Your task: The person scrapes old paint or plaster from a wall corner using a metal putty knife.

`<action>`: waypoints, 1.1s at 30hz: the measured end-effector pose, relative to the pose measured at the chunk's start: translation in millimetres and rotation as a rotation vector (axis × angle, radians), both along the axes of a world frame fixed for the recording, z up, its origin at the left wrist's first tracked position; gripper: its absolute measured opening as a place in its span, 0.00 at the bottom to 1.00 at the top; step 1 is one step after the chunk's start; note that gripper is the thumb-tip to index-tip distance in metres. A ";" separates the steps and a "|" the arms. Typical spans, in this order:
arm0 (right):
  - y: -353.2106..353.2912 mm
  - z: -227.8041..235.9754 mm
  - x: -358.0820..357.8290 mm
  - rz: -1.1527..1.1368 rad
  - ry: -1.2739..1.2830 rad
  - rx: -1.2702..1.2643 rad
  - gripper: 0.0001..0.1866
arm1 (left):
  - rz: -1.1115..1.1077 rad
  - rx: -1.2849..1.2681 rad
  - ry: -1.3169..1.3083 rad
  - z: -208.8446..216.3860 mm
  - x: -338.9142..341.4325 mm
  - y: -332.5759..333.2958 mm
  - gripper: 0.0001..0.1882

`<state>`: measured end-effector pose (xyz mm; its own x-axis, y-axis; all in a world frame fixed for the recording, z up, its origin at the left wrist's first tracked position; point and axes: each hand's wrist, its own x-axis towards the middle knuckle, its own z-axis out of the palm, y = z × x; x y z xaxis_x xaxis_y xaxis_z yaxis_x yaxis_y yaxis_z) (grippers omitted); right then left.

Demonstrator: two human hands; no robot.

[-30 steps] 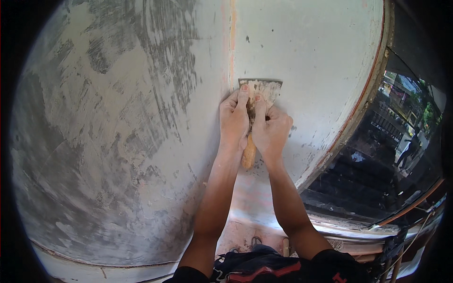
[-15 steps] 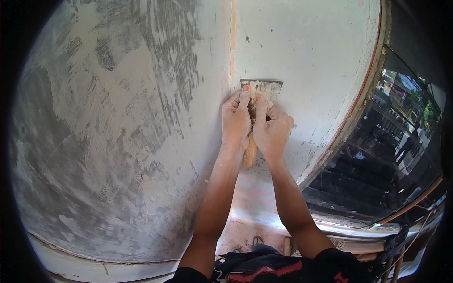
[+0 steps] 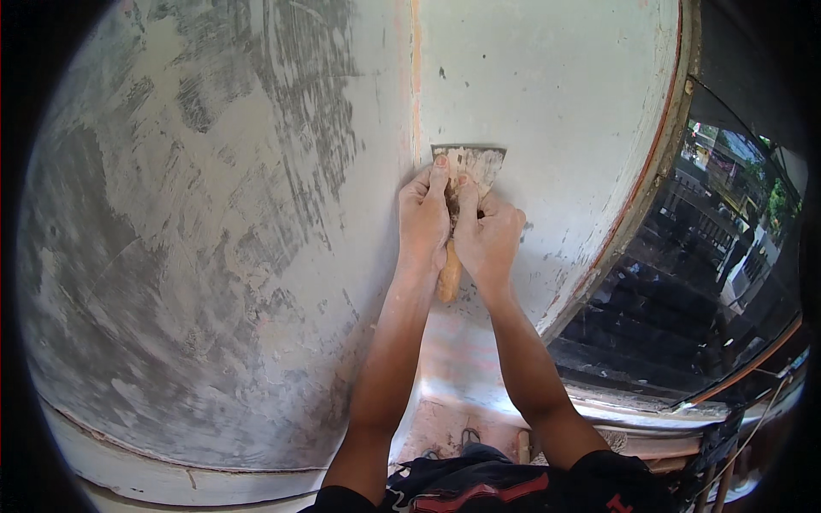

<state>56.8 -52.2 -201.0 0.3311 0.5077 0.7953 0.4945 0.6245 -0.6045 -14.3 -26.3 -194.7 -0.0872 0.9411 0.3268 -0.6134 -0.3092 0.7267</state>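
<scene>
A putty knife with a wide, filler-smeared blade and a yellowish wooden handle is in both my hands. Its straight blade edge points up along the pale wall panel. My left hand grips it from the left, thumb pressed on the blade. From the right, my right hand closes round it with its thumb on the blade too. Whitish dust coats the fingers. Between the hands the neck of the tool is partly covered.
To the left spreads a grey surface with patchy, smeared filler. An orange-tinted vertical seam divides it from the pale panel. Dark reflective glass in a worn frame stands at the right. Reddish floor shows below.
The picture has shifted slightly, so wall, frame and hands sit a little further left. Both hands keep the same grip on the putty knife.
</scene>
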 end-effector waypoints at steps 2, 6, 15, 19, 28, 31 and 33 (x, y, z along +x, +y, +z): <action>0.6 0.3 1.2 0.011 0.015 -0.020 0.20 | 0.018 0.013 0.022 -0.1 2.0 2.9 0.19; 4.2 5.0 0.0 -0.014 -0.037 -0.016 0.21 | 0.051 0.028 0.062 8.2 -2.3 1.9 0.20; 0.1 0.8 -0.9 0.066 -0.026 -0.019 0.18 | 0.115 0.069 0.116 -4.1 -3.7 -0.8 0.20; -2.6 -14.8 5.7 0.083 -0.102 -0.030 0.15 | 0.079 0.003 0.176 -25.9 -6.3 -14.9 0.16; 4.0 -42.4 1.3 0.150 -0.033 -0.062 0.17 | 0.014 -0.019 0.036 -69.7 -12.2 -8.2 0.14; 8.7 -39.7 4.2 0.093 -0.093 -0.112 0.21 | 0.000 0.002 0.020 -67.8 -10.9 -4.0 0.14; 14.7 -41.7 3.1 0.070 -0.097 -0.128 0.22 | 0.072 -0.006 0.001 -60.8 -7.6 -4.3 0.14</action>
<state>59.9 -37.5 -242.7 0.2159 0.6262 0.7492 0.5128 0.5803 -0.6328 -21.8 -30.6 -255.5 -0.1539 0.9343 0.3214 -0.5888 -0.3480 0.7295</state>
